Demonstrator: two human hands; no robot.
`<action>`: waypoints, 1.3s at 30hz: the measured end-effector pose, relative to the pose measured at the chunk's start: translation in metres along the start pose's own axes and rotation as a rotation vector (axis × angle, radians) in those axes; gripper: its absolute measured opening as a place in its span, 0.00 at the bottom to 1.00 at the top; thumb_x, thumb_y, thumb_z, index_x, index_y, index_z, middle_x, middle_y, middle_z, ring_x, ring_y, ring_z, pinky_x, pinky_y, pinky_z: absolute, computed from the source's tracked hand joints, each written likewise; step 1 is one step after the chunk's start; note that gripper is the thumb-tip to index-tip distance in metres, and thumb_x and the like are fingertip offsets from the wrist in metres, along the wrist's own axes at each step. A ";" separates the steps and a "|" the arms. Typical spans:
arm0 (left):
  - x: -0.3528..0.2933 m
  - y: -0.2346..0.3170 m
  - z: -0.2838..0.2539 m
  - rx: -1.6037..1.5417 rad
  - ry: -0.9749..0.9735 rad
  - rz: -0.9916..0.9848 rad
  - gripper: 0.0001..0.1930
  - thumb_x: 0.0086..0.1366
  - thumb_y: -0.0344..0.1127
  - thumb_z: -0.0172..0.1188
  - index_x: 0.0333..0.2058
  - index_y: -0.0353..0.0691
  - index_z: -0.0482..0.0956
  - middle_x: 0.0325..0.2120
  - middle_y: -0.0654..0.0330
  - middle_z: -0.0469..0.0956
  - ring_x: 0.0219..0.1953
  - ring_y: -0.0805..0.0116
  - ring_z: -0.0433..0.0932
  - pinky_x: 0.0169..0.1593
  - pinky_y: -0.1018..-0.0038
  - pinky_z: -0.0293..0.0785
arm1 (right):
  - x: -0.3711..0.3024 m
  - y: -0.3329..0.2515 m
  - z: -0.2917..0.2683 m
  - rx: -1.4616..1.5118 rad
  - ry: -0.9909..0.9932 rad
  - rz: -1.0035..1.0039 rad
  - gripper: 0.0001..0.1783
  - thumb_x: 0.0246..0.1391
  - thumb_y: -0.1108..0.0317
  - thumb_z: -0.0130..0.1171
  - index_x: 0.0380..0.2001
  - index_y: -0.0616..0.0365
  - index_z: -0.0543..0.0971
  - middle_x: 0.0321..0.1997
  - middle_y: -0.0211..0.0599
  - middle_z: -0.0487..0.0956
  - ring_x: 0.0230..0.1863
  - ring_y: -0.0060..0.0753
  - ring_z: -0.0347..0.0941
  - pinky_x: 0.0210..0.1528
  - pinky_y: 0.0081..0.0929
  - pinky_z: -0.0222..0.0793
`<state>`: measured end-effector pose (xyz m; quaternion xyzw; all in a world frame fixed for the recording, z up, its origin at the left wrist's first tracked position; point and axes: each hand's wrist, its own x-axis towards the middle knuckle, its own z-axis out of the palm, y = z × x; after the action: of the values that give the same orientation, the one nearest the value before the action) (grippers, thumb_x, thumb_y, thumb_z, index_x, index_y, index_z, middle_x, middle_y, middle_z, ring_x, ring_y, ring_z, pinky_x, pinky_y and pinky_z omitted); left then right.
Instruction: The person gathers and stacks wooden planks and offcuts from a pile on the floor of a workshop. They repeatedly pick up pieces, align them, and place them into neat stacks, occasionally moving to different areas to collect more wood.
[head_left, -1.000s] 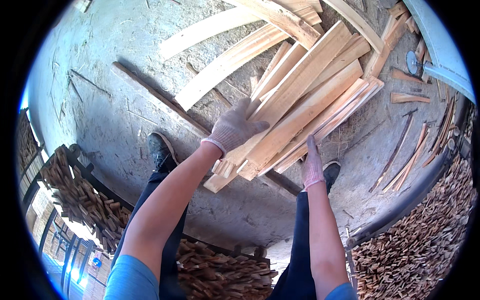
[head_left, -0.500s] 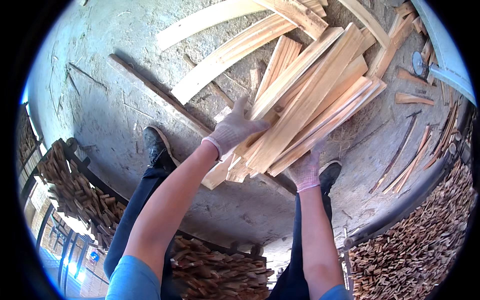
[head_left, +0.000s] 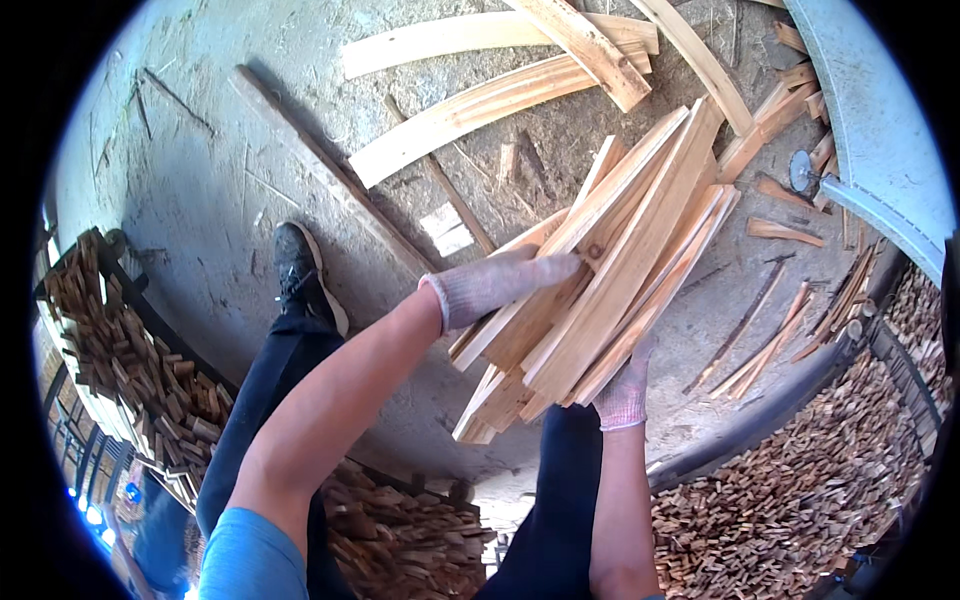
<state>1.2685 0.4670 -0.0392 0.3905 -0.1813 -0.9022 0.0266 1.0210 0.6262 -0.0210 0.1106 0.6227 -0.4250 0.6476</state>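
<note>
Two gloved hands hold a loose bundle of boards over the middle of the grey floor, toward its near edge. The bundle slants, its upper end pointing to the floor's far right corner and its lower end in front of the right trouser leg. The left hand is partly closed around the bundle's left side, thumb across the top boards, the other fingers mostly hidden by the wood. The right hand is against the lower right side; its fingers are out of sight under the boards, so how far they are closed cannot be told.

Near the floor's far edge lie two pale planks, with another plank slanting across both. A dark strip of wood lies left of centre, with a small pale block right of it. Thin sticks lie toward the right edge, short of a large heap of wood pieces. A pale blue panel stands at the far right corner.
</note>
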 end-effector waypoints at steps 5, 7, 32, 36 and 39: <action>0.001 0.035 0.067 -0.187 -0.112 0.011 0.58 0.60 0.70 0.61 0.73 0.32 0.45 0.67 0.41 0.60 0.68 0.54 0.64 0.69 0.63 0.63 | -0.018 -0.046 0.001 -0.019 0.109 -0.098 0.50 0.59 0.31 0.55 0.72 0.55 0.57 0.70 0.46 0.66 0.66 0.49 0.68 0.66 0.45 0.70; -0.002 0.056 0.093 -0.008 0.040 -0.015 0.57 0.60 0.69 0.62 0.73 0.35 0.47 0.66 0.42 0.61 0.68 0.54 0.64 0.69 0.62 0.63 | -0.025 -0.074 -0.007 -0.040 0.063 -0.072 0.47 0.61 0.34 0.54 0.70 0.58 0.61 0.66 0.47 0.71 0.63 0.47 0.71 0.65 0.43 0.72; -0.063 -0.059 0.350 -0.667 0.305 0.034 0.24 0.65 0.49 0.62 0.52 0.39 0.73 0.43 0.60 0.75 0.44 0.69 0.77 0.54 0.68 0.75 | -0.217 -0.172 -0.120 -0.608 0.083 0.492 0.34 0.55 0.52 0.68 0.60 0.59 0.73 0.59 0.43 0.77 0.61 0.38 0.71 0.65 0.37 0.66; -0.109 -0.098 0.372 -0.879 0.343 -0.029 0.21 0.65 0.48 0.62 0.49 0.41 0.73 0.42 0.61 0.76 0.44 0.68 0.77 0.55 0.67 0.75 | -0.264 -0.173 -0.098 -0.773 0.066 0.566 0.37 0.54 0.49 0.69 0.61 0.59 0.74 0.59 0.42 0.78 0.64 0.34 0.69 0.68 0.34 0.60; -0.130 -0.099 0.370 -1.037 0.354 -0.021 0.20 0.66 0.49 0.61 0.48 0.42 0.74 0.41 0.60 0.76 0.43 0.67 0.78 0.54 0.66 0.77 | -0.260 -0.171 -0.085 -0.858 0.054 0.613 0.40 0.54 0.48 0.69 0.64 0.60 0.72 0.64 0.42 0.75 0.66 0.36 0.67 0.70 0.33 0.58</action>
<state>1.1035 0.6973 0.2499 0.4739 0.2986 -0.7938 0.2368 0.8779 0.6859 0.2622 0.0234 0.6962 0.0798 0.7131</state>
